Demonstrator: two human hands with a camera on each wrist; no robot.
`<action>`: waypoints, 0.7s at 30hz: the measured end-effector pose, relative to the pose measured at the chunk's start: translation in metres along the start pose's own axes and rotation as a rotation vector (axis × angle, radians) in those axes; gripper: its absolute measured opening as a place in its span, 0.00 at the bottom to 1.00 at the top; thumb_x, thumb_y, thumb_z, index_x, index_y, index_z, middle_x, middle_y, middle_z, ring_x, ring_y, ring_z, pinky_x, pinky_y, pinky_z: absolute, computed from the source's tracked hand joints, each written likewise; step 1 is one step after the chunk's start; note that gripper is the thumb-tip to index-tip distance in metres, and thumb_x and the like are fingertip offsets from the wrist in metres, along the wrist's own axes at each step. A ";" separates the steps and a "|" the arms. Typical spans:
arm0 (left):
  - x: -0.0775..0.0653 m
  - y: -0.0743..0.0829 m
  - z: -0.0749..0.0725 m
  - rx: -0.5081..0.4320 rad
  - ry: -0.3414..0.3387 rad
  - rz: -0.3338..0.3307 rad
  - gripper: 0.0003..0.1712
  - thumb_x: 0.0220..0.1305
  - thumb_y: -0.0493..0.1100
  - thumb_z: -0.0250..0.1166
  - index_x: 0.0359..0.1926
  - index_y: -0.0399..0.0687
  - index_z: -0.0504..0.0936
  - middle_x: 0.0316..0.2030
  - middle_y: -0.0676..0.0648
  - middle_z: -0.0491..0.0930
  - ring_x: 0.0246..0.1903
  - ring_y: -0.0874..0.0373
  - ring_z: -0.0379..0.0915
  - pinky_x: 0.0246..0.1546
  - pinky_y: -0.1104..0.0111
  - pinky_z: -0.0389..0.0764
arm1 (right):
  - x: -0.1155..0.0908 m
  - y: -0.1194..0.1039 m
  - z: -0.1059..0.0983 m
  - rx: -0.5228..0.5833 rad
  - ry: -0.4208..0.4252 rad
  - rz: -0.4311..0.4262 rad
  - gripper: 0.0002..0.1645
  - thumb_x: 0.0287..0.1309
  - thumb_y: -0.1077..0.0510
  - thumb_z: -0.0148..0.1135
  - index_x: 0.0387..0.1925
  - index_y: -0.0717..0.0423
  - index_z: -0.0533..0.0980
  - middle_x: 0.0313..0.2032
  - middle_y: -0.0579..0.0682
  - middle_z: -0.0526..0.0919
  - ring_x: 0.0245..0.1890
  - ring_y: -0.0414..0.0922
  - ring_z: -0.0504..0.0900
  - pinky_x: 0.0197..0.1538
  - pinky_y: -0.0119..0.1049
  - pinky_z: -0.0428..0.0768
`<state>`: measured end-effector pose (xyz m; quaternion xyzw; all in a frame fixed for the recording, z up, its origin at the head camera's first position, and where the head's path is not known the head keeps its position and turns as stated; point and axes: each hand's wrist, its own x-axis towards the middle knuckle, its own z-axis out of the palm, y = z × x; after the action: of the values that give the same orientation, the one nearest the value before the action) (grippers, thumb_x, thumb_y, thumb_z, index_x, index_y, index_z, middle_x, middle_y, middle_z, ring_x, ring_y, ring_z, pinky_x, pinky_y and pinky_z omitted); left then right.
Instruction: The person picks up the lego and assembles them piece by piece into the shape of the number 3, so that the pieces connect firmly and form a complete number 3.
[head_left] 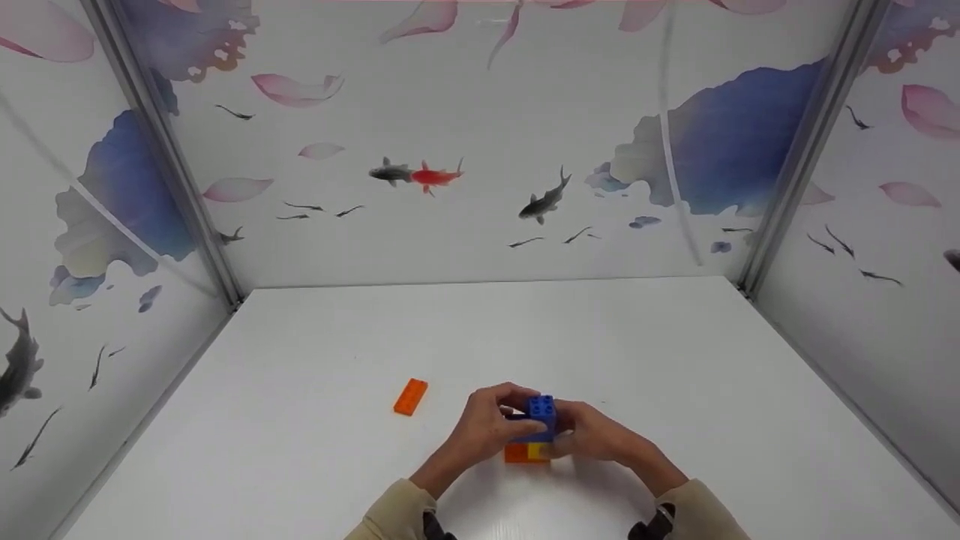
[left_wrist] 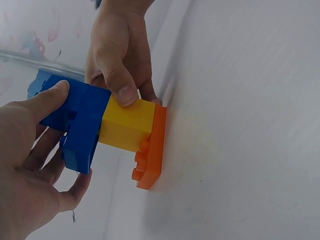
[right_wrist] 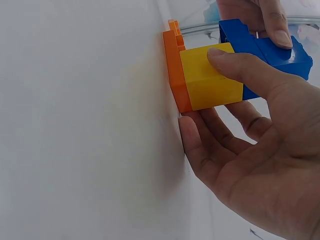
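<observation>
You can read no text, label, brand, number or sign in any of your three views.
</observation>
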<state>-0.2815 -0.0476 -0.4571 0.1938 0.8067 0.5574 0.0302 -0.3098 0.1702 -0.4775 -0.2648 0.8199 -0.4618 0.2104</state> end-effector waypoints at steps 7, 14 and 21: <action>-0.003 0.005 -0.002 0.037 -0.007 -0.003 0.21 0.59 0.49 0.74 0.53 0.51 0.83 0.47 0.51 0.85 0.46 0.60 0.80 0.54 0.63 0.82 | 0.001 0.001 0.002 -0.007 -0.003 -0.010 0.33 0.59 0.56 0.71 0.65 0.54 0.72 0.57 0.53 0.82 0.54 0.49 0.80 0.64 0.53 0.78; -0.001 0.013 -0.015 0.109 -0.038 0.011 0.31 0.59 0.48 0.74 0.62 0.51 0.78 0.55 0.44 0.83 0.57 0.44 0.78 0.63 0.48 0.75 | 0.002 -0.001 0.003 -0.013 0.023 0.022 0.33 0.57 0.56 0.72 0.64 0.53 0.73 0.57 0.52 0.82 0.55 0.50 0.80 0.66 0.56 0.76; -0.007 0.009 -0.034 0.141 0.002 0.041 0.33 0.60 0.54 0.73 0.64 0.50 0.76 0.57 0.43 0.82 0.58 0.43 0.78 0.63 0.46 0.75 | -0.001 -0.002 0.004 -0.032 0.046 0.071 0.35 0.55 0.55 0.73 0.65 0.52 0.72 0.56 0.51 0.83 0.55 0.50 0.80 0.66 0.59 0.75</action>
<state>-0.2819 -0.0773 -0.4374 0.2112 0.8398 0.5000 0.0043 -0.3057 0.1672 -0.4777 -0.2284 0.8408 -0.4467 0.2035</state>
